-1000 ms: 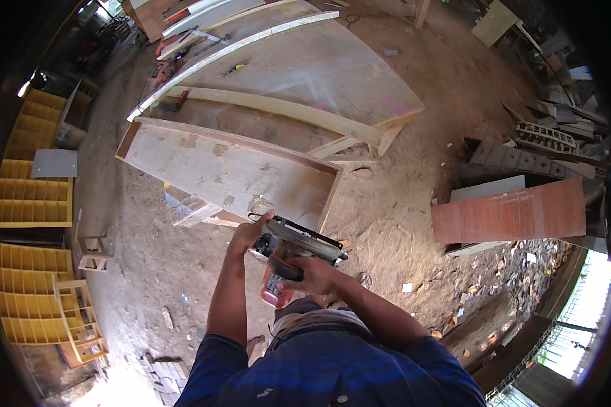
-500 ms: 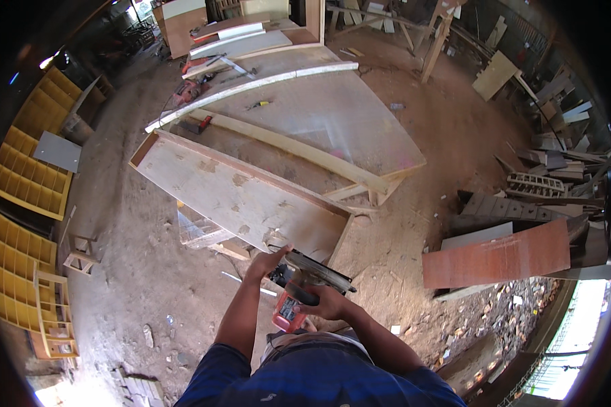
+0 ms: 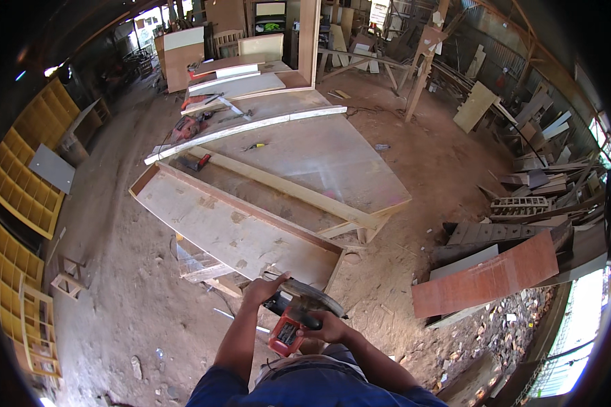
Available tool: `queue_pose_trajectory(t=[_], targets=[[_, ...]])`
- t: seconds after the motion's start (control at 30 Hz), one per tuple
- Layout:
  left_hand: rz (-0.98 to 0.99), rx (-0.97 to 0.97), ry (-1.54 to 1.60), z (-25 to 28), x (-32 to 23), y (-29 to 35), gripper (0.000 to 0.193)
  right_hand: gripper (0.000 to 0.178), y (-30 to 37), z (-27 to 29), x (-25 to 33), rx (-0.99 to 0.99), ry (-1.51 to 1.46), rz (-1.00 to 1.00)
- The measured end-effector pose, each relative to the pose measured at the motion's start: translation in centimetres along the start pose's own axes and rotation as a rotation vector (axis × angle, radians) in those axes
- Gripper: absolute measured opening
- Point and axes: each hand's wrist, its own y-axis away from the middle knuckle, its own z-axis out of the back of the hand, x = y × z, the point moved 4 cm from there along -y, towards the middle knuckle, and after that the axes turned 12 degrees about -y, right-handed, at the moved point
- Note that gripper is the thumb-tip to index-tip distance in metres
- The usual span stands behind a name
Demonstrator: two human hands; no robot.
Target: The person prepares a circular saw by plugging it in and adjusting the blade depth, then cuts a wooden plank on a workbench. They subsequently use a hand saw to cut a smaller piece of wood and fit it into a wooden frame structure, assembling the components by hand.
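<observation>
A red and black handheld power tool, which looks like a circular saw (image 3: 287, 334) with a grey metal base and guard, is held in front of my body. My left hand (image 3: 260, 292) is closed on its front end. My right hand (image 3: 328, 327) wraps around the black rear handle. Just beyond lies a long wooden panel (image 3: 214, 211) with raised wooden edges, its pale face marked by brown patches. The saw overlaps the panel's near right end in view; whether they touch I cannot tell.
A large board table (image 3: 332, 159) carries a diagonal wooden beam (image 3: 278, 183), a red-and-black tool (image 3: 202, 161) and a white-edged strip (image 3: 251, 127). Yellow shelf units (image 3: 20, 271) stand left. A reddish-brown board (image 3: 485, 277), scrap wood and rubble lie right.
The view has tilted up, so the workshop sits lower in the picture. The saw has turned slightly, showing more of its rounded guard. Both hands keep their grip.
</observation>
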Motion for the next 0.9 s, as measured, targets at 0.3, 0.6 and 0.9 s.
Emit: queue_pose_trajectory(t=[0.3, 0.6, 0.9], targets=[[0.192, -0.286, 0.031, 8.4, 6.7, 9.8, 0.096, 0.055, -1.6, -4.7, 5.1, 0.263, 0.180, 0.232], [0.323, -0.438, 0.680, 0.6, 20.1, 19.4, 0.080, 0.053, -3.0, -10.4, 6.8, 0.673, 0.304, 0.174], [0.355, -0.435, 0.929, -4.1, 30.8, 18.0, 0.065, 0.050, -10.4, -19.6, 6.3, 0.820, 0.402, 0.061]])
